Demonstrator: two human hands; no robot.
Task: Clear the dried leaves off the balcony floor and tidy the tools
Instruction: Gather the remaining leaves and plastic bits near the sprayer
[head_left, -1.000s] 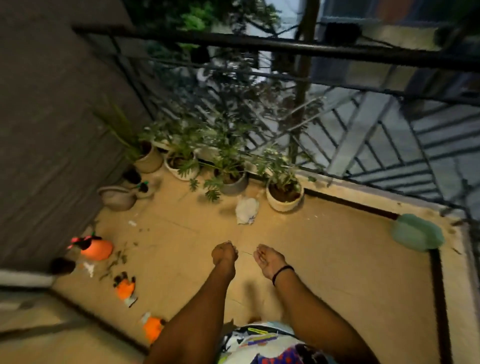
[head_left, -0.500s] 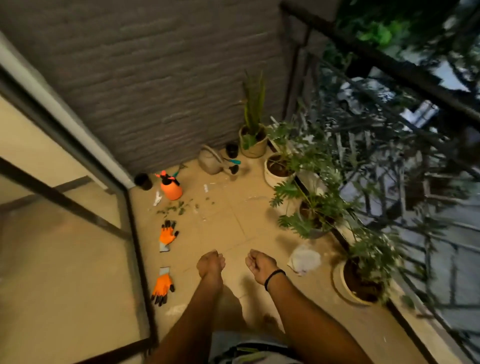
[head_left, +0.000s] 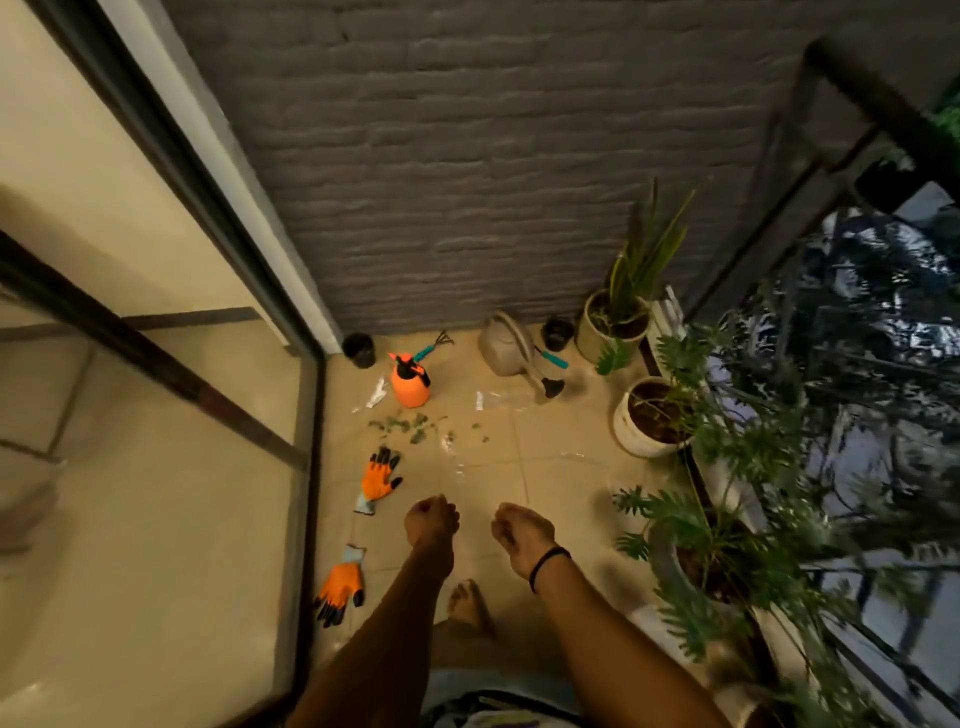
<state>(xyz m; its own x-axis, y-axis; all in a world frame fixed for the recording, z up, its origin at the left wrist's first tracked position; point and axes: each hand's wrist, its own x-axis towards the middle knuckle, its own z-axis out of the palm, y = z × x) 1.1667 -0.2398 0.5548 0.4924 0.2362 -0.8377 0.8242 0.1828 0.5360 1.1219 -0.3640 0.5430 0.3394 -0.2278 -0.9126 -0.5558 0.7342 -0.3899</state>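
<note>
As we look down at the balcony floor (head_left: 561, 452), the watering can (head_left: 506, 345) sits at the far end, orange sprayer (head_left: 410, 387) to its left, one orange glove (head_left: 380, 478) and a second glove (head_left: 340, 584) along the left edge. The left hand (head_left: 431, 519) and right hand (head_left: 522, 530) have fingers curled on nothing, and the leaves (head_left: 410, 423) lie scattered just beside the sprayer.

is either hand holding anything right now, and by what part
Nothing is held. The left hand and right hand are both curled with nothing in them; the nearest orange glove lies on the floor, apart from them.

hand rake (head_left: 435, 347): handle end behind sprayer (head_left: 410, 388) | plants (head_left: 737, 540): blurred
</note>
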